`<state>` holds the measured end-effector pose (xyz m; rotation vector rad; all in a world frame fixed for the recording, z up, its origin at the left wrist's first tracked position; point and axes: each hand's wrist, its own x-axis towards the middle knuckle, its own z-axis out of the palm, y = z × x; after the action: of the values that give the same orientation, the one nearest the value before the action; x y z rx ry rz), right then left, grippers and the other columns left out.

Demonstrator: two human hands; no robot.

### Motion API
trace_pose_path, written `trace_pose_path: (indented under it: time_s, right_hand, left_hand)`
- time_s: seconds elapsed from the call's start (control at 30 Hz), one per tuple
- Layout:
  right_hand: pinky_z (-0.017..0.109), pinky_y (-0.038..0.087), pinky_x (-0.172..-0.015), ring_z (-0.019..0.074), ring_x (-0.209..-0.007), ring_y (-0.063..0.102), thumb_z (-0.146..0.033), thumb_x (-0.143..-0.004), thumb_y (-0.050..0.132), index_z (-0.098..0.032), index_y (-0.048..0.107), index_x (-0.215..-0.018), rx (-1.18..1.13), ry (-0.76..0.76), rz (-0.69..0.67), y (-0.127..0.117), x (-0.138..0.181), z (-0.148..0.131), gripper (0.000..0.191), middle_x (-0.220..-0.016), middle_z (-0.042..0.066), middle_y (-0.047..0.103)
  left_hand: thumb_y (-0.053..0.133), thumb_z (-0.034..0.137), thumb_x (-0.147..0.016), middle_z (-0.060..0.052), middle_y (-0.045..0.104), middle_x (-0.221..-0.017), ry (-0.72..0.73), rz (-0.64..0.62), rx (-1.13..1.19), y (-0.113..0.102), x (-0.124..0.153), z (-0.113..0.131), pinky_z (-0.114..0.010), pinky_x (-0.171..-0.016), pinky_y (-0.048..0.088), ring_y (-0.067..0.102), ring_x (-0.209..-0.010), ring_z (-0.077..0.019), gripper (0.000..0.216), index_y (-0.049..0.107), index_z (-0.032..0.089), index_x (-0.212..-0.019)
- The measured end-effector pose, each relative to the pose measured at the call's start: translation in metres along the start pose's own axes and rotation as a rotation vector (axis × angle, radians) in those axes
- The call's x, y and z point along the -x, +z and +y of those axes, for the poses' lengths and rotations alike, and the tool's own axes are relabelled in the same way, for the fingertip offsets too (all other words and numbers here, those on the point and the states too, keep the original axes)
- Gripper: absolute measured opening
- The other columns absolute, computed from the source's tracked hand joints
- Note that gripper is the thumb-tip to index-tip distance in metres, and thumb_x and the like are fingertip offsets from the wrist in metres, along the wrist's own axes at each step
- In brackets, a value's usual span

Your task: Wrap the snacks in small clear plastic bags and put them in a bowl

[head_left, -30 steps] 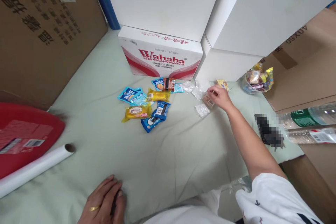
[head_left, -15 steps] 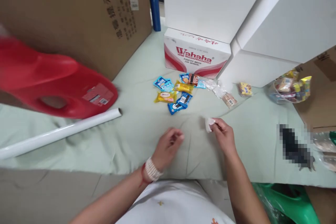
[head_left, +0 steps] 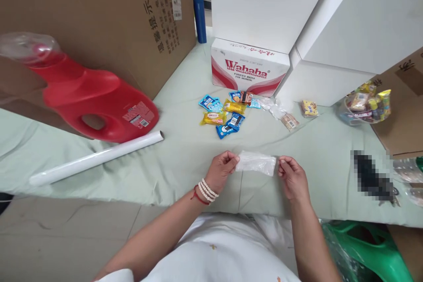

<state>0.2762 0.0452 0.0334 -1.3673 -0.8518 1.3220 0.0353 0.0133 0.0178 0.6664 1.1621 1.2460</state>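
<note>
A small clear plastic bag (head_left: 256,163), flat and wrinkled, is stretched sideways above the green cloth. Its left end is pinched between the thumb and fingers of my left hand (head_left: 222,171), which wears a beaded bracelet. My right hand (head_left: 293,178) is closed in a pinch at the bag's upper right corner; the exact contact is hard to see. Beyond the bag lies a loose group of wrapped snacks: yellow packets (head_left: 214,118), dark blue packets (head_left: 231,125) and light blue packets (head_left: 210,103). Crumpled clear plastic (head_left: 272,108) and a brown snack packet (head_left: 290,121) lie right of them.
A red jug (head_left: 109,101) and a white tube (head_left: 99,158) lie at left before a cardboard box (head_left: 99,17). Behind stands a Wahaha carton (head_left: 249,68). At right are a yellow packet (head_left: 309,108), a snack-filled bowl (head_left: 360,112) and blurred-out keys (head_left: 375,180).
My left hand has moved right and closed on the left end of the plastic bag. The bag, bunched in my right hand before, is now spread between both hands. The view has shifted slightly.
</note>
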Motion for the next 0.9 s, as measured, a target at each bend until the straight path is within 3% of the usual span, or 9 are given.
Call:
trace_pose_path:
  time_s: [0.07,0.1,0.23,0.3,0.37,0.53,0.63,0.8,0.9]
  right_hand:
    - [0.021,0.032,-0.047,0.0086,-0.055,0.039,-0.048,-0.071,0.086,-0.021,0.071,-0.09,0.016,-0.059,0.081,0.007,0.009,-0.002,0.036,-0.067,-0.004,0.052]
    - [0.021,0.029,-0.045,0.0083,-0.053,0.038,-0.051,-0.075,0.083,-0.021,0.071,-0.091,0.03,-0.06,0.055,0.014,0.015,-0.004,0.036,-0.067,-0.004,0.052]
    - [0.022,0.03,-0.043,0.0106,-0.056,0.045,-0.063,-0.079,0.076,-0.019,0.07,-0.086,0.115,0.099,-0.303,0.051,0.033,-0.009,0.044,-0.075,0.002,0.061]
    - [0.023,0.037,-0.047,0.0109,-0.058,0.046,-0.06,-0.074,0.082,-0.02,0.069,-0.082,0.096,0.125,-0.399,0.067,0.034,-0.007,0.043,-0.074,0.0,0.059]
    - [0.023,0.041,-0.052,0.0102,-0.059,0.046,-0.055,-0.071,0.086,-0.02,0.067,-0.079,0.046,0.116,-0.425,0.075,0.031,-0.003,0.04,-0.072,-0.002,0.056]
    - [0.023,0.038,-0.055,0.0097,-0.058,0.045,-0.054,-0.076,0.083,-0.02,0.065,-0.079,-0.02,0.135,-0.422,0.068,0.025,0.003,0.039,-0.068,-0.003,0.051]
    - [0.024,0.037,-0.056,0.0102,-0.058,0.045,-0.054,-0.079,0.081,-0.02,0.064,-0.081,-0.017,0.116,-0.419,0.061,0.024,0.002,0.038,-0.068,-0.004,0.05]
    - [0.026,0.038,-0.063,0.0131,-0.064,0.047,-0.051,-0.091,0.071,-0.022,0.064,-0.086,0.182,-0.082,-0.406,0.047,0.026,0.003,0.03,-0.069,-0.003,0.052]
    - [0.026,0.039,-0.064,0.0146,-0.069,0.048,-0.051,-0.093,0.068,-0.022,0.065,-0.085,0.304,-0.127,-0.451,0.034,0.028,0.009,0.029,-0.076,0.0,0.056]
  left_hand:
    - [0.086,0.057,-0.066,0.005,0.054,-0.061,0.029,-0.005,-0.051,0.002,0.004,0.001,-0.023,-0.056,0.034,0.042,-0.056,-0.0081,0.047,0.063,0.017,-0.072]
    - [0.086,0.055,-0.067,0.004,0.056,-0.063,0.048,-0.009,-0.077,0.004,0.006,0.002,-0.023,-0.057,0.035,0.044,-0.058,-0.0088,0.045,0.064,0.016,-0.072]
    - [0.082,0.047,-0.075,0.0,0.06,-0.071,0.204,-0.044,-0.208,0.012,0.012,0.004,-0.026,-0.063,0.04,0.05,-0.066,-0.0119,0.034,0.067,0.016,-0.071]
    - [0.079,0.045,-0.079,-0.001,0.06,-0.073,0.268,-0.062,-0.25,0.012,0.015,0.004,-0.026,-0.065,0.04,0.052,-0.069,-0.0126,0.031,0.067,0.017,-0.072]
    - [0.078,0.046,-0.08,0.001,0.059,-0.071,0.244,-0.068,-0.213,0.009,0.016,0.004,-0.026,-0.064,0.04,0.05,-0.067,-0.0119,0.032,0.067,0.017,-0.074]
    - [0.079,0.053,-0.079,0.003,0.059,-0.071,0.113,0.044,0.03,-0.005,0.013,0.0,-0.023,-0.057,0.038,0.048,-0.058,-0.0086,0.039,0.059,0.018,-0.08]
    - [0.078,0.055,-0.08,0.003,0.062,-0.073,0.109,0.094,0.035,-0.007,0.01,-0.001,-0.021,-0.057,0.04,0.051,-0.059,-0.0078,0.043,0.057,0.019,-0.081]
    - [0.083,0.056,-0.075,0.002,0.067,-0.088,0.091,0.194,0.235,-0.004,0.001,0.011,-0.025,-0.07,0.054,0.064,-0.074,-0.0106,0.048,0.052,0.021,-0.084]
    - [0.089,0.05,-0.069,0.002,0.068,-0.094,0.036,0.152,0.361,-0.006,-0.003,0.023,-0.032,-0.077,0.059,0.067,-0.08,-0.0128,0.051,0.05,0.021,-0.084]
